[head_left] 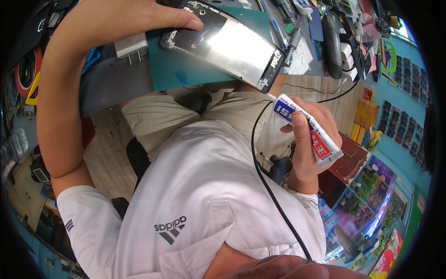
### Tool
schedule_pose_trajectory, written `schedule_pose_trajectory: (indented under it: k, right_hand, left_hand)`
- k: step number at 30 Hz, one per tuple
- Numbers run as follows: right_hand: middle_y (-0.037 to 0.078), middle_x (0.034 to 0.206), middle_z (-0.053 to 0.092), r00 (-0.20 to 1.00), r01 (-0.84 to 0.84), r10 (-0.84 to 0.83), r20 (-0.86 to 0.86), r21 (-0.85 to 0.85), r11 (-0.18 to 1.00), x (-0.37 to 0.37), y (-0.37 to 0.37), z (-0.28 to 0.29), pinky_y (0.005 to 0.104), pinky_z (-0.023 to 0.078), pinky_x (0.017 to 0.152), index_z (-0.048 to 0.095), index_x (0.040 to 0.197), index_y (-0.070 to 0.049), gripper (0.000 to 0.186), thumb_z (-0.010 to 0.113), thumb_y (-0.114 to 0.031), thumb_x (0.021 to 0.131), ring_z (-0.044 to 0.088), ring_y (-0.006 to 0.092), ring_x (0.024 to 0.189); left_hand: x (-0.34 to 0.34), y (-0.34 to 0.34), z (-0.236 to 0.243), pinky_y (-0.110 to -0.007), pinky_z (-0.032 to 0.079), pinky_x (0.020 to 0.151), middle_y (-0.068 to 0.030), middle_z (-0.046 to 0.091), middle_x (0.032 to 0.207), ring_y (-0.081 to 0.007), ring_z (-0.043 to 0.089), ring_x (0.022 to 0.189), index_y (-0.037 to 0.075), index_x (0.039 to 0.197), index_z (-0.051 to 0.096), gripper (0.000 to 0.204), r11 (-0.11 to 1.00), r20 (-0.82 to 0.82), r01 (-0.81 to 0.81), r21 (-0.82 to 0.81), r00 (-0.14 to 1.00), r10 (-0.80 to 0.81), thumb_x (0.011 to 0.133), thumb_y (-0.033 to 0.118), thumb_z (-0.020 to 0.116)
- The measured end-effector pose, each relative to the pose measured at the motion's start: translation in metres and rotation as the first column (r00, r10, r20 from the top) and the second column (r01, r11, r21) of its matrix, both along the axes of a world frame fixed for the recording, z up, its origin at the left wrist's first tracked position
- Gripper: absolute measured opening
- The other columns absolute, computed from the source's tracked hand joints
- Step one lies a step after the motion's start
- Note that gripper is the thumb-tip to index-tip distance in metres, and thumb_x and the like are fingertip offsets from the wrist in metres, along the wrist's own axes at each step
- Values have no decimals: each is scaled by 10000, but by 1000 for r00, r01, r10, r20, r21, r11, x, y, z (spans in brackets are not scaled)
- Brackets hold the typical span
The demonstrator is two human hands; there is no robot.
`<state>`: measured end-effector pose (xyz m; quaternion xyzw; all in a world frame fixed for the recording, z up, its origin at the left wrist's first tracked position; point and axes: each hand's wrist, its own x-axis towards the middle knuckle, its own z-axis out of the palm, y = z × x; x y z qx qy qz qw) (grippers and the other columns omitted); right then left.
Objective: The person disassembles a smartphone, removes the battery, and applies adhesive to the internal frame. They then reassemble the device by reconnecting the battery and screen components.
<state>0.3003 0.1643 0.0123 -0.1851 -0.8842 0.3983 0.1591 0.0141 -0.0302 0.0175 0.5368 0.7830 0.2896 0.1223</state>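
Observation:
My left hand (139,16) holds a black phone frame (195,44) with a shiny silver middle, thumb pressed on its upper left part; the other fingers are mostly out of sight. The frame lies at a slant over a teal mat (169,74). In my right hand (306,135) is a white glue tube (292,111) with blue and red panels, its narrow nozzle pointing up-left at the frame's lower right corner, very near or touching it.
A white charger (129,45) sits left of the mat on the grey bench (109,76); pens, a grey tool (332,46) and clutter line its right. A black cable (262,172) hangs across my lap. An aquarium (371,200) stands at lower right.

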Motion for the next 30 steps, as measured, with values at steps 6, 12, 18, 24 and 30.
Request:
schedule_pose_trajectory:
  k: [6,12,18,24,30]
  right_hand:
    - [167,1040,712,1000,4,-3,12,-95,996,-3,0,3,238,578,597,752,1119,42,222,760,-90,941,715,152,736]
    - [169,1042,707,1000,4,-5,-7,-120,993,-5,-2,2,240,594,600,750,1125,43,224,754,-91,944,718,158,752]
    - [163,1027,704,1000,-11,9,-17,-125,992,-9,-3,2,236,577,580,750,1123,45,221,751,-89,947,710,148,732]
    - [181,1069,696,1000,8,-7,7,-196,981,-7,-1,2,251,585,591,744,1120,47,227,744,-95,943,716,164,757]
    - [260,1144,665,970,-51,-71,-231,-484,874,-13,6,-2,339,644,643,658,1196,104,352,636,-176,983,737,293,878]
  left_hand:
    - [1,0,0,-369,388,680,-87,491,770,-245,471,716,24,843,493,464,1000,-11,4,14,1000,-4,781,277,876]
    - [2,0,5,-364,386,670,-84,485,757,-238,468,705,20,860,512,444,1000,-14,8,4,1000,-8,781,265,874]
    - [0,0,2,-360,382,656,-84,480,757,-229,460,702,19,870,523,431,1000,37,5,2,999,-5,783,257,872]
    - [-2,0,-1,-358,387,660,-87,488,773,-227,461,707,16,885,535,433,1000,34,7,-1,999,-6,785,265,875]
    - [-7,-7,1,-352,393,652,-81,492,767,-215,468,707,16,911,577,416,997,80,43,71,996,-49,800,295,864]
